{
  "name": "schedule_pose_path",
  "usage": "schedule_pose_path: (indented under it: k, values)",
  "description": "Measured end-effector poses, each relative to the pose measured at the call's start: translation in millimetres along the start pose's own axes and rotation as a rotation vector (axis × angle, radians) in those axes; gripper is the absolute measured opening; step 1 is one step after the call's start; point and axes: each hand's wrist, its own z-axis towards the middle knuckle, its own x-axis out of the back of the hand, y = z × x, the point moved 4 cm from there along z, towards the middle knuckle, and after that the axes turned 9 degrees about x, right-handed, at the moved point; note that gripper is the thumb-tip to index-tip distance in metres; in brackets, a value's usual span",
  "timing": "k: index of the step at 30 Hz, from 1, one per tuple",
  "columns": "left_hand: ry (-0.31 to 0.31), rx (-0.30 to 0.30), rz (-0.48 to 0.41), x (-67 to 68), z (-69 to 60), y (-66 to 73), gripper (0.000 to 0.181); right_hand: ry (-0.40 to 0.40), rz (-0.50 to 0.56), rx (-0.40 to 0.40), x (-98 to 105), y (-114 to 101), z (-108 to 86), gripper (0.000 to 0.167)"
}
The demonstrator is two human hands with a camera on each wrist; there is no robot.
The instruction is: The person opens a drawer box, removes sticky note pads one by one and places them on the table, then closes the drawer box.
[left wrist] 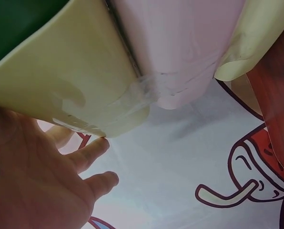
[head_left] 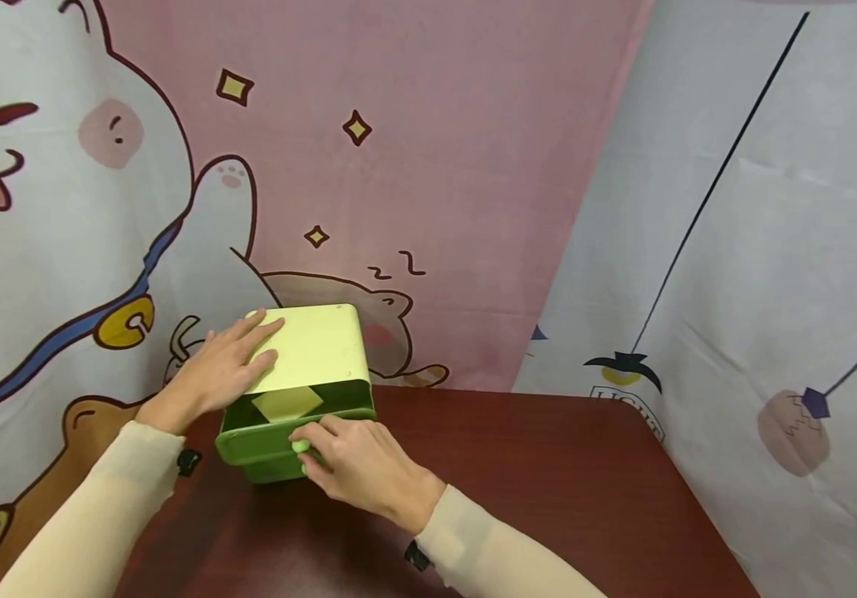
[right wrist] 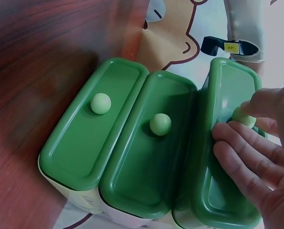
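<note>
A small drawer cabinet (head_left: 324,340) with a pale yellow top stands at the back left of the table. Its top drawer (head_left: 257,444) is partly pulled out, and a pale diamond-shaped patch shows inside. My right hand (head_left: 361,465) pinches the round light-green knob (right wrist: 243,117) of that drawer between thumb and fingers. On the cabinet's top and left edge rests my left hand (head_left: 230,361), fingers spread. The left wrist view shows that hand (left wrist: 46,176) by the cabinet's yellow upper section. The middle drawer (right wrist: 154,157) and bottom drawer (right wrist: 85,138) are closed.
The dark red-brown table (head_left: 518,498) extends to the right of the cabinet. A cartoon-printed cloth (head_left: 436,166) hangs behind and beside it. Clear tape (left wrist: 144,90) joins the cabinet's yellow and pink sections.
</note>
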Motion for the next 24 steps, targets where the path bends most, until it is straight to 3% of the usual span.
schedule_pose_path:
  k: [24]
  values:
    - [0.002, -0.009, -0.041, -1.7, 0.1, -3.2, 0.067, 0.013, -0.024, 0.045, 7, -13, -3.8, 0.022]
